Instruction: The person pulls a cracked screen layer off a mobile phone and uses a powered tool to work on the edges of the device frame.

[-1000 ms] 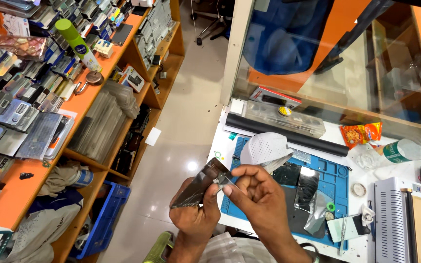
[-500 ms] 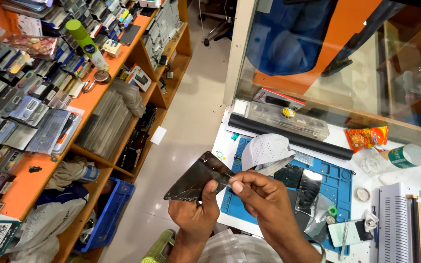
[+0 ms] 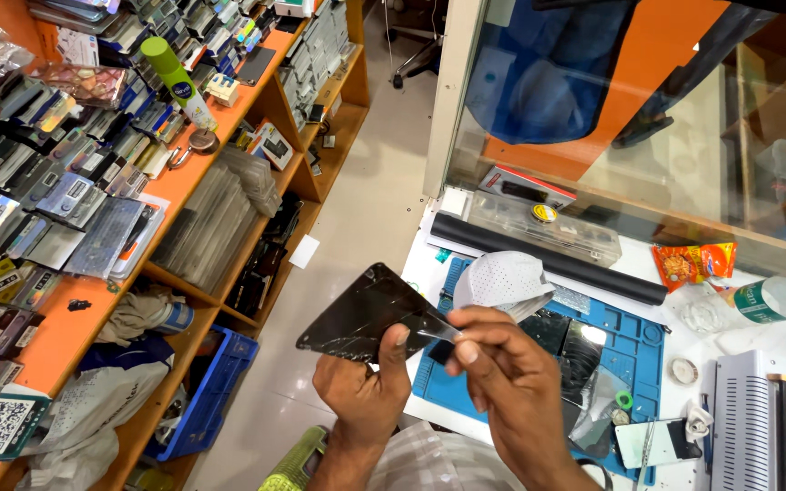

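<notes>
The left hand [image 3: 361, 386] gripped a cracked black phone panel [image 3: 366, 314] by its lower edge, thumb pressed flat on the face, and held it tilted in the air over the aisle, just off the near-left corner of the white workbench [image 3: 780, 341]. The right hand [image 3: 502, 377] was pinched shut on a thin metal tool [image 3: 438, 332] whose tip met the panel's right edge — whether it sat under the glass or only against it could not be told.

Nothing stood between the hands and the camera; the clutter lay behind and to the sides. Directly behind the right hand was a blue work mat [image 3: 634, 350] carrying dark phone parts, with a white perforated cap [image 3: 502, 277] lying on its far-left part, just beyond the knuckles. A long black roll [image 3: 548, 259] ran along the far side of the mat, and a clear plastic parts box [image 3: 543, 223] sat behind that against the glass partition. Farther right lay an orange snack packet [image 3: 693, 264] and a plastic bottle [image 3: 775, 298] on its side, well apart from the hands.

Across the aisle to the left — orange shelves [image 3: 75, 318] packed with boxed phone cases, a green spray can [image 3: 177, 80] standing on top, and a blue crate [image 3: 206, 391] on the floor beneath.
</notes>
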